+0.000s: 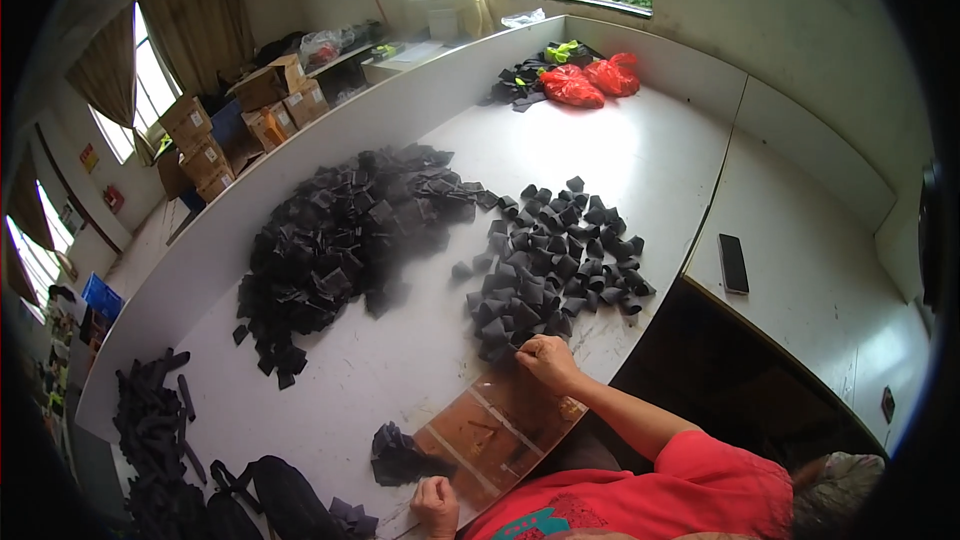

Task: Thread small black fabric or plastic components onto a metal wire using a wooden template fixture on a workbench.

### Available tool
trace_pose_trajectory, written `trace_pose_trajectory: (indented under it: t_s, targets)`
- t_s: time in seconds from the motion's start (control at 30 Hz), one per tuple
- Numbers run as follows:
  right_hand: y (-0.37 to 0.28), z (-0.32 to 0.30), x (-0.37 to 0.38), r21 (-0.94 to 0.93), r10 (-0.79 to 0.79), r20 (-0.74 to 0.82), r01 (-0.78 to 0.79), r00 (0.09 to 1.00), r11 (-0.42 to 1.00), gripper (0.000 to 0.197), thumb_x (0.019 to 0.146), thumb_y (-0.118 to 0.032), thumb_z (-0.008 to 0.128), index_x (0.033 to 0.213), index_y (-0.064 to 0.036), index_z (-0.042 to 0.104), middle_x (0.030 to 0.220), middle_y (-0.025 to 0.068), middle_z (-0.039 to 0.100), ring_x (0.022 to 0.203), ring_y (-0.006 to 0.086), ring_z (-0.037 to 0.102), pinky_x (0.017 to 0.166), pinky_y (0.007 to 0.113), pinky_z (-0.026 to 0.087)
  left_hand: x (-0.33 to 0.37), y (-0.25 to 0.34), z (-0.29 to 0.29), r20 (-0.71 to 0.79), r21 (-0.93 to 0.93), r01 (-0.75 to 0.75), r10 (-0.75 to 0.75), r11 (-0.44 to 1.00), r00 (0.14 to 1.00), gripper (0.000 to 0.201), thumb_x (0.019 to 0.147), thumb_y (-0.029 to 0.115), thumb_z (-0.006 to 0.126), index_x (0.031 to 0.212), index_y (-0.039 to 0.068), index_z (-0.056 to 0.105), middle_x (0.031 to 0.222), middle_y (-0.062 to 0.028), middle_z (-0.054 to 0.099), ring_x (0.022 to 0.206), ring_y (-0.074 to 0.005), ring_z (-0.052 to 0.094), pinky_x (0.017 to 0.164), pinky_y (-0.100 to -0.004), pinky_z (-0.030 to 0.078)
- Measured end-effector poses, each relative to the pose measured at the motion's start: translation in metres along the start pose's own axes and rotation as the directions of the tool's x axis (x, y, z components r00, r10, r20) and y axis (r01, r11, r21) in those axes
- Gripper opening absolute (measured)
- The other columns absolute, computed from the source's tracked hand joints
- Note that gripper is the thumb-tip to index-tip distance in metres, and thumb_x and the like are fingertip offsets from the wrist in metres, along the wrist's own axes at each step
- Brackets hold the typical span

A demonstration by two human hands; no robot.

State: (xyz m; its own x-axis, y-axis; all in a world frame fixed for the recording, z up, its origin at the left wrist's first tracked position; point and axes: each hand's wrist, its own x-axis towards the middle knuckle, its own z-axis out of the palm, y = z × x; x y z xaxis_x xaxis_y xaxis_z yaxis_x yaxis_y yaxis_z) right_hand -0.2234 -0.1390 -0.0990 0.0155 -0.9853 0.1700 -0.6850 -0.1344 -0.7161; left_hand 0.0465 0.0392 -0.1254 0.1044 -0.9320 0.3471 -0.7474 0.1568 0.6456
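My right hand (548,362) reaches to the near edge of a heap of curled black fabric pieces (540,265), its fingers pinched together at a dark piece there. Low in the picture, my left hand (435,506) rests with its fingers curled in, and what they hold, if anything, is hidden. Just beyond it lies a small pile of flat black fabric pieces (398,454). Between both hands, a brown board (500,430) with pale tape strips lies at the table's near edge. A larger heap of flat black pieces (340,230) spreads over the table's left middle.
Black rolled strips (150,430) and a black bag-like item (290,500) lie at the left. Red plastic bags (590,83) sit in the far corner. A phone (733,263) lies on the right-hand tabletop. A raised panel (400,85) borders the table; cardboard boxes (205,145) stand beyond.
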Motion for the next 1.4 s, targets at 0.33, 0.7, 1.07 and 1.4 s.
trace_pose_trajectory:
  t_s: [0.33, 0.7, 1.07, 1.4]
  targets:
    - [0.039, -0.011, 0.049, -0.073, 0.041, -0.097, -0.048, 0.994, 0.996, 0.019, 0.069, -0.020, 0.060, 0.076, -0.0037, 0.065, 0.070, 0.0174, 0.060, 0.070, 0.0323, 0.060, 0.065, 0.039, 0.047, 0.016, 0.015, -0.006, -0.019, 0.097, 0.068, -0.067, 0.993, 0.998, 0.006, 0.078, 0.010, 0.054, 0.080, 0.005, 0.058, 0.075, -0.0145, 0.057, 0.070, -0.0320, 0.055, 0.061, -0.0381, 0.046]
    - [0.078, -0.032, 0.101, -0.059, 0.125, -0.106, -0.132, 0.986, 0.990, 0.026, 0.068, -0.007, 0.051, 0.089, 0.0002, 0.064, 0.072, 0.0192, 0.062, 0.063, 0.0240, 0.064, 0.061, 0.032, 0.050, 0.009, -0.001, 0.009, -0.180, 0.115, -0.026, 0.047, 0.993, 0.983, 0.007, 0.075, 0.012, 0.054, 0.070, 0.010, 0.059, 0.065, -0.0083, 0.057, 0.056, -0.0270, 0.056, 0.049, -0.0346, 0.045]
    - [-0.021, -0.086, -0.050, 0.085, 0.186, 0.311, -0.223, 0.932, 0.971, 0.021, 0.081, -0.017, 0.054, 0.081, 0.0017, 0.062, 0.061, 0.0127, 0.060, 0.052, 0.0156, 0.059, 0.052, 0.029, 0.046, 0.009, -0.006, 0.007, -0.172, 0.175, -0.097, 0.127, 0.980, 0.977, 0.011, 0.077, 0.012, 0.050, 0.069, 0.009, 0.058, 0.064, -0.0085, 0.056, 0.056, -0.0259, 0.055, 0.049, -0.0338, 0.044]
    - [0.100, -0.014, -0.208, -0.211, 0.648, 0.437, -0.629, 0.624, 0.748, 0.049, 0.082, -0.046, 0.048, 0.075, 0.0005, 0.061, 0.063, 0.0149, 0.060, 0.057, 0.0251, 0.058, 0.054, 0.037, 0.046, 0.014, 0.016, -0.012, -0.014, 0.002, 0.114, -0.114, 0.993, 0.993, 0.010, 0.078, 0.012, 0.053, 0.077, 0.004, 0.058, 0.074, -0.0136, 0.058, 0.068, -0.0316, 0.055, 0.062, -0.0375, 0.045]
